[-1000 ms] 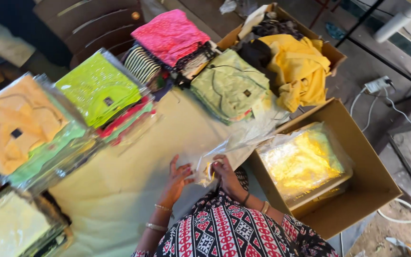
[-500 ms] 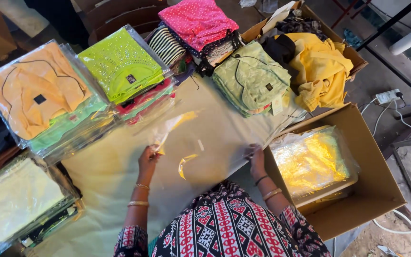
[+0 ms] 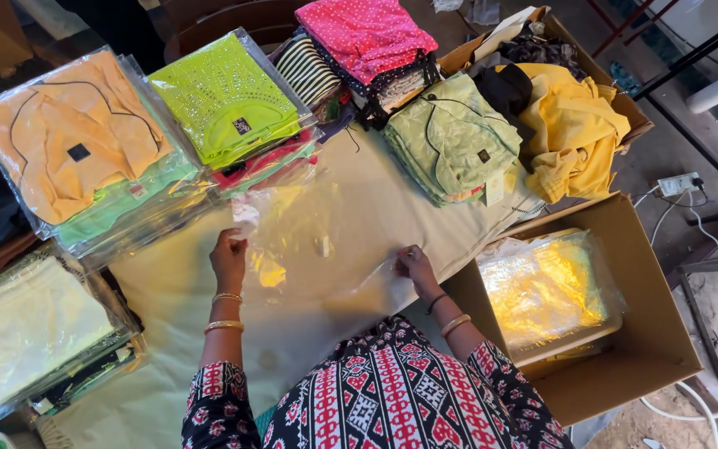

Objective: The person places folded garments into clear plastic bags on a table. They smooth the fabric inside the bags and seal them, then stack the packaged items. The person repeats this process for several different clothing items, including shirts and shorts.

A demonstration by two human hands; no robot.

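On the table [image 3: 168, 291], a clear bag [image 3: 309, 241] lay spread flat between the person's hands, right in the middle of the cloth. The left hand [image 3: 228, 259] pinched its left edge, and the right hand [image 3: 415, 266] gripped the right corner. Stacks of bagged shirts sat around it: orange [image 3: 68, 141] and lime [image 3: 226, 100] ones behind, pale green ones [image 3: 450, 137] just off to the right. A box [image 3: 650, 333] with a yellow packed shirt [image 3: 546, 287] stood beside the table.
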